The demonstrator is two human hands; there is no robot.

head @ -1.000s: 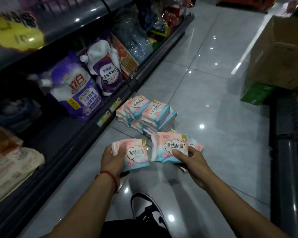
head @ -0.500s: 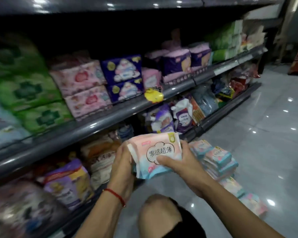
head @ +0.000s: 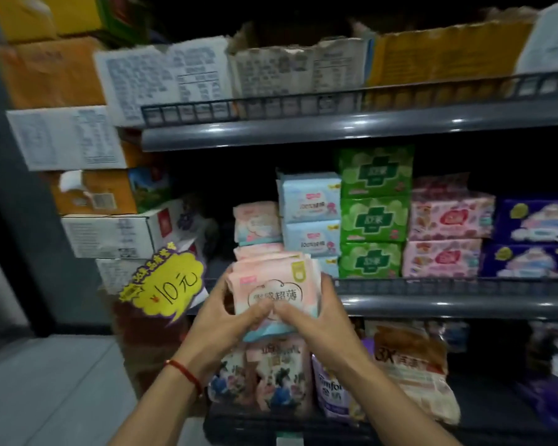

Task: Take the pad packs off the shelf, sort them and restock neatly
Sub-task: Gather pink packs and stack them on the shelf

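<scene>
Both hands hold a small stack of pink and blue pad packs (head: 271, 278) in front of the middle shelf (head: 432, 305). My left hand (head: 219, 320) grips the stack's left side, my right hand (head: 316, 320) its right side, thumbs meeting on the front pack. Just behind the stack, a few matching pink packs (head: 256, 222) sit on that shelf, left of light-blue packs (head: 310, 217). A dark gap lies to the left of the shelved pink packs.
Green packs (head: 372, 217), pink packs (head: 448, 236) and purple packs (head: 535, 239) fill the shelf to the right. A yellow price tag (head: 163, 284) sticks out at the left. Cardboard boxes (head: 110, 226) are stacked at left and on the top shelf. Refill pouches (head: 277, 375) stand below.
The view has swung up from the floor to the shelf front. The two packs were brought together into one stack and lifted up to the middle shelf.
</scene>
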